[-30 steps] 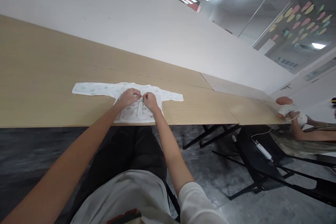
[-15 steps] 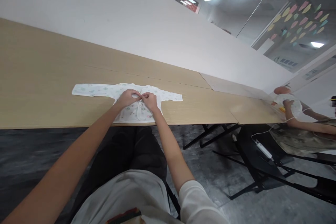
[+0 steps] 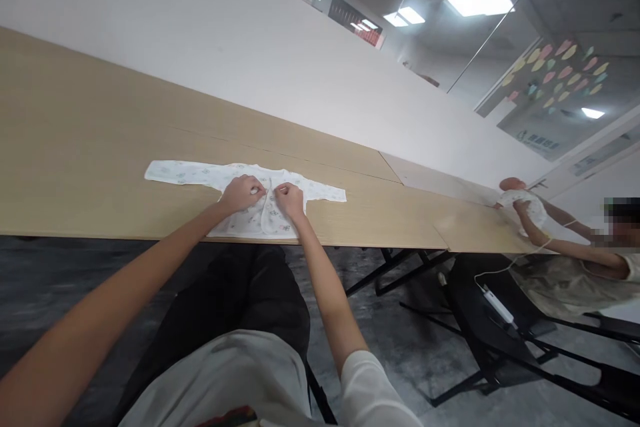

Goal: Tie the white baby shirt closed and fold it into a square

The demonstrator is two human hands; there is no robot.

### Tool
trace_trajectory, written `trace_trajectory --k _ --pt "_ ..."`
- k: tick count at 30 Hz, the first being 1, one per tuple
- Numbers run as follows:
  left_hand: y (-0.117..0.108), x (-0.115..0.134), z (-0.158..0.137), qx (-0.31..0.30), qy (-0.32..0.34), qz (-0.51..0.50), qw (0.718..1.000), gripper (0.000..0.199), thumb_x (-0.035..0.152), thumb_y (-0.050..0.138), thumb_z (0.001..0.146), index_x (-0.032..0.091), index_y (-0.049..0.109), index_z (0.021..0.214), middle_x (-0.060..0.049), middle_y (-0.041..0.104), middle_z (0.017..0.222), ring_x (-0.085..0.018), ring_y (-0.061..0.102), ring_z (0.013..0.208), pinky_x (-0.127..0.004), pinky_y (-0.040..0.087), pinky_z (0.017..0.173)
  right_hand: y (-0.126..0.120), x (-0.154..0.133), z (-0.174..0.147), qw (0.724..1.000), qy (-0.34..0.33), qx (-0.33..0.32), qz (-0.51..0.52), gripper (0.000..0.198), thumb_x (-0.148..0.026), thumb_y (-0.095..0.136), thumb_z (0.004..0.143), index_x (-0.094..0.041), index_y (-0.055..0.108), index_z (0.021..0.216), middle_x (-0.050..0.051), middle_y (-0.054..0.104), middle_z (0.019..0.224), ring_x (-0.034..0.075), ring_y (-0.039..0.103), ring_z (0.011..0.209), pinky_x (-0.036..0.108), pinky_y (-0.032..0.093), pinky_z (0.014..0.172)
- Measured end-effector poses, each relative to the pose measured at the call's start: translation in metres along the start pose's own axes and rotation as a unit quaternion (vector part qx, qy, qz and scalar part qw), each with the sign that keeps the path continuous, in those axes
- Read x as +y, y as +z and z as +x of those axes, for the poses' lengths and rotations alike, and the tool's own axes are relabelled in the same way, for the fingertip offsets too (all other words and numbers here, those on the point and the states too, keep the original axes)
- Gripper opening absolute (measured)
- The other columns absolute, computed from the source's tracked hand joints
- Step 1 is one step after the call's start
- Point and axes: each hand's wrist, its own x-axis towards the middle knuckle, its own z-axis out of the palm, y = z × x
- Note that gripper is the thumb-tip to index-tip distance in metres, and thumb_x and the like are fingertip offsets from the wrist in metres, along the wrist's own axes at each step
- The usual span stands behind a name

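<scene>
A small white baby shirt (image 3: 276,221) with a faint print lies spread on the table, its sleeves stretched out to both sides and its lower hem near the table's front edge. Over the upper front opening, my left hand (image 3: 243,193) is closed in a pinch on the fabric, left of the overlapping edge. Just to its right, my right hand (image 3: 291,200) also pinches at the shirt front. A small gap separates the fingertips of the two hands. Whatever small fastening may lie between the fingers is too fine to make out.
The long wooden table (image 3: 95,127) runs along a white partition (image 3: 200,47). At the right, another person (image 3: 590,253) handles a doll (image 3: 513,185) in white clothing. Black folding chairs (image 3: 480,300) stand there, one bearing a white power strip (image 3: 499,307) with a cable.
My hands, fingertips together before, have drawn slightly apart over the shirt front. The view has shifted a little. At the right, the other person has leaned further into view.
</scene>
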Motion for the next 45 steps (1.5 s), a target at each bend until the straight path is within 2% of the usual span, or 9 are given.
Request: trace_trajectory --k 4,11,19,26,29,35,39,42,45 --pt "-0.002 0.006 -0.017 -0.053 0.007 -0.013 0.998 0.035 0.041 0.049 0.072 0.021 0.077 0.075 -0.01 0.074 0.095 -0.029 0.065 0.095 -0.037 0.048 0.089 -0.004 -0.006 -0.021 0.995 -0.035 -0.082 -0.042 0.012 -0.017 0.064 0.084 -0.016 0.076 0.085 0.004 0.076 0.085 0.015 0.069 0.082 0.02 0.048 0.076" --pt "0.005 0.01 -0.026 -0.058 -0.005 -0.057 0.997 0.039 0.048 0.05 0.072 0.021 0.077 0.08 -0.01 0.074 0.093 -0.028 0.066 0.091 -0.037 0.048 0.086 -0.005 -0.013 -0.025 0.985 -0.048 -0.116 -0.121 0.015 -0.014 0.063 0.083 -0.016 0.077 0.087 0.006 0.077 0.092 0.017 0.069 0.087 0.021 0.046 0.075" --pt "0.005 0.008 -0.027 -0.052 -0.004 -0.079 0.996 0.039 0.049 0.048 0.072 0.021 0.074 0.077 -0.01 0.073 0.096 -0.028 0.065 0.092 -0.039 0.047 0.089 -0.005 -0.012 -0.024 0.984 0.0 -0.123 -0.132 0.014 -0.016 0.064 0.081 -0.015 0.078 0.082 0.008 0.077 0.085 0.019 0.07 0.085 0.021 0.045 0.069" --pt "0.003 0.01 -0.029 -0.034 -0.022 -0.172 0.984 0.041 0.056 0.054 0.071 0.021 0.073 0.081 -0.008 0.072 0.094 -0.024 0.064 0.091 -0.035 0.05 0.084 -0.006 -0.022 -0.032 0.991 0.004 -0.079 -0.109 0.016 -0.015 0.061 0.081 -0.016 0.077 0.079 0.007 0.075 0.078 0.017 0.069 0.078 0.02 0.044 0.067" --pt "0.002 0.012 -0.03 -0.031 -0.019 -0.197 0.98 0.04 0.055 0.054 0.071 0.022 0.073 0.081 -0.008 0.073 0.096 -0.024 0.064 0.093 -0.034 0.049 0.088 -0.009 -0.024 -0.034 0.991 0.002 -0.093 -0.1 0.022 -0.015 0.057 0.084 -0.014 0.075 0.073 0.006 0.071 0.069 0.016 0.067 0.074 0.02 0.042 0.064" --pt "0.004 0.009 -0.029 -0.046 -0.027 -0.165 0.985 0.038 0.054 0.058 0.066 0.022 0.072 0.081 -0.007 0.073 0.094 -0.025 0.063 0.091 -0.036 0.049 0.086 -0.011 -0.024 -0.033 0.994 0.04 -0.097 -0.028 0.02 -0.021 0.064 0.086 -0.013 0.073 0.102 0.002 0.071 0.071 0.013 0.066 0.068 0.019 0.046 0.07" --pt "0.005 0.008 -0.029 -0.045 -0.023 -0.146 0.988 0.041 0.058 0.058 0.068 0.022 0.07 0.083 -0.007 0.072 0.091 -0.024 0.063 0.089 -0.035 0.049 0.085 -0.01 -0.024 -0.032 0.994 0.039 -0.104 -0.013 0.026 -0.029 0.069 0.085 -0.015 0.07 0.106 0.002 0.073 0.075 0.014 0.067 0.072 0.021 0.048 0.075" --pt "0.004 0.01 -0.03 -0.046 -0.022 -0.151 0.987 0.043 0.06 0.059 0.068 0.022 0.069 0.085 -0.007 0.072 0.091 -0.024 0.063 0.089 -0.035 0.049 0.084 -0.007 -0.024 -0.031 0.995 0.03 -0.092 -0.027 0.021 -0.021 0.066 0.084 -0.017 0.07 0.104 0.003 0.074 0.082 0.015 0.068 0.079 0.022 0.048 0.077" --pt "0.002 0.013 -0.032 -0.05 -0.029 -0.167 0.984 0.047 0.063 0.059 0.069 0.021 0.069 0.089 -0.007 0.072 0.093 -0.023 0.064 0.09 -0.034 0.05 0.084 -0.006 -0.02 -0.029 0.995 0.034 -0.094 -0.031 0.028 -0.011 0.061 0.081 -0.018 0.069 0.107 0.001 0.073 0.081 0.014 0.068 0.076 0.021 0.049 0.076"
